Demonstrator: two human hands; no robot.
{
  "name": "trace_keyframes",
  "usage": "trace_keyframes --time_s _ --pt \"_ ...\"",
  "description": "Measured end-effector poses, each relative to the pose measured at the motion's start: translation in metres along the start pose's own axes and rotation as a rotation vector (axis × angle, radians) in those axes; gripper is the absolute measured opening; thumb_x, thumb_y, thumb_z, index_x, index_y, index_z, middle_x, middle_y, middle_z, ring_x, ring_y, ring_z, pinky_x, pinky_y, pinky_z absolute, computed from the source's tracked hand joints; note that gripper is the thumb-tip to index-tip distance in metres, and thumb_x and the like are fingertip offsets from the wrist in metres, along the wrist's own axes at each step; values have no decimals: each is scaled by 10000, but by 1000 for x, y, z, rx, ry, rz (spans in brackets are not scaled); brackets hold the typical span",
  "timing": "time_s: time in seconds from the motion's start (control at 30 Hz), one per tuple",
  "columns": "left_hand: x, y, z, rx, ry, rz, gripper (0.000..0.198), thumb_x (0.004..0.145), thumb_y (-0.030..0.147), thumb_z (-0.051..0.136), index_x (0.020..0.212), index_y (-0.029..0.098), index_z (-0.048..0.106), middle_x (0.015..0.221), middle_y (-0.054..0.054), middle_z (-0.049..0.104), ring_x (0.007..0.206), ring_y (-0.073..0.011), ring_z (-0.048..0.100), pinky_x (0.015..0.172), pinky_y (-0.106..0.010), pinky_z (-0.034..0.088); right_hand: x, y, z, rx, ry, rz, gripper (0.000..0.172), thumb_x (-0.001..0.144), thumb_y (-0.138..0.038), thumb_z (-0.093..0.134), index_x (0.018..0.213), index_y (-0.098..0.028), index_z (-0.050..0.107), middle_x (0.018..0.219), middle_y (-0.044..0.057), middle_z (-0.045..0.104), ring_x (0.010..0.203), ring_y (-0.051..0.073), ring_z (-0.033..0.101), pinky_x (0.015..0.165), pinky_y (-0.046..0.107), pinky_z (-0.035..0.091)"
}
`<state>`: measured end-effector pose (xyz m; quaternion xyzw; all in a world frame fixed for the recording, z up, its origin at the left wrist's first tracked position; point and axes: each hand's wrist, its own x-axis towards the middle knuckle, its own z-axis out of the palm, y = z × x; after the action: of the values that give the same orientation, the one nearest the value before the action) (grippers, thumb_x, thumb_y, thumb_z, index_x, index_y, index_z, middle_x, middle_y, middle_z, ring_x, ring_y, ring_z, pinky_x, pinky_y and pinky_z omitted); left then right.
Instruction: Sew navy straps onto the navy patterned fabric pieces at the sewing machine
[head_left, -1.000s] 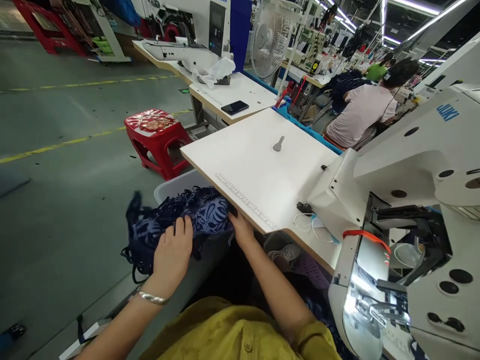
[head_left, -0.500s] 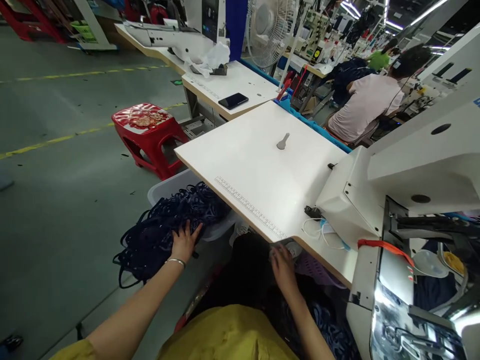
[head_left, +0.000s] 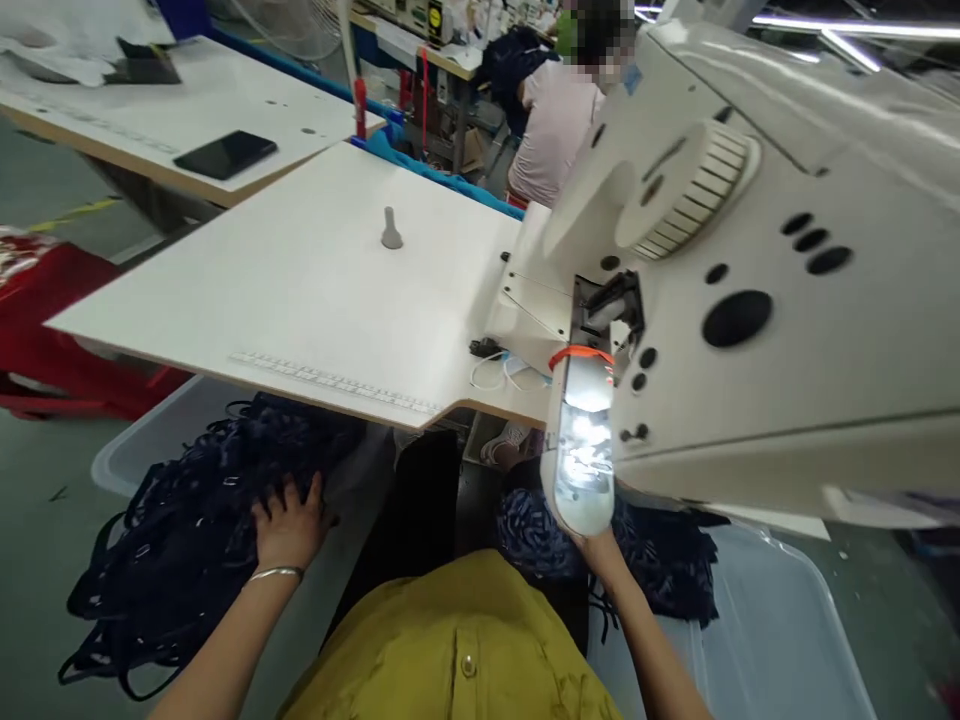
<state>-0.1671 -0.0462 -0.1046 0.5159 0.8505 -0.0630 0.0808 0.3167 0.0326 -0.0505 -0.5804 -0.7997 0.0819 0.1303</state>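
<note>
My left hand [head_left: 289, 525] lies flat with fingers spread on a heap of dark navy strappy garments [head_left: 172, 540], which spills over a pale plastic bin [head_left: 120, 450]. My right hand [head_left: 598, 548] reaches under the narrow lit arm of the sewing machine [head_left: 585, 470]; the machine hides its fingers. Close to that hand are more navy garments [head_left: 667, 565], lying partly over a second pale bin [head_left: 780, 620]. Whether the right hand grips any of them cannot be seen.
A white tabletop [head_left: 300, 270] with a printed ruler spans the front. The sewing machine's handwheel [head_left: 686, 190] stands at right. A black phone [head_left: 225, 155] lies on the adjoining table. A red stool [head_left: 75, 310] is at left, and a person [head_left: 555, 120] sits beyond.
My view has swung right, bringing the right-hand bin and handwheel into sight. My right hand has moved from the table's front edge to beneath the machine arm. The left stays on the heap.
</note>
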Motion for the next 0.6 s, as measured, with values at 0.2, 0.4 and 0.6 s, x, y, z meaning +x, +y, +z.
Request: trace_keyframes --time_s 0.2,0.4,0.6 --pt "-7 18 -21 -204 3 97 469 815 307 377 1200 144 590 1379 -178 505 1377 -388 271 1052 -621 234 -9 -8 -5 16 -79 33 311 897 -326 573 1167 -186 633 1180 138 623 1085 276 572 950 429 425" --pt "-14 85 -52 -608 -228 225 533 791 509 379 1073 142 643 1240 -156 614 1262 -381 445 1064 -550 307 0 -35 -17 116 -165 33 207 902 -339 580 853 -160 672 842 89 636 869 238 581 834 367 433" --pt "-75 184 -68 -1097 -831 373 601 703 723 534 859 172 716 855 -111 734 871 -286 682 783 -394 541 6 -55 -71 387 -199 -23 359 986 -375 390 860 -176 661 815 6 652 762 150 584 680 223 444"
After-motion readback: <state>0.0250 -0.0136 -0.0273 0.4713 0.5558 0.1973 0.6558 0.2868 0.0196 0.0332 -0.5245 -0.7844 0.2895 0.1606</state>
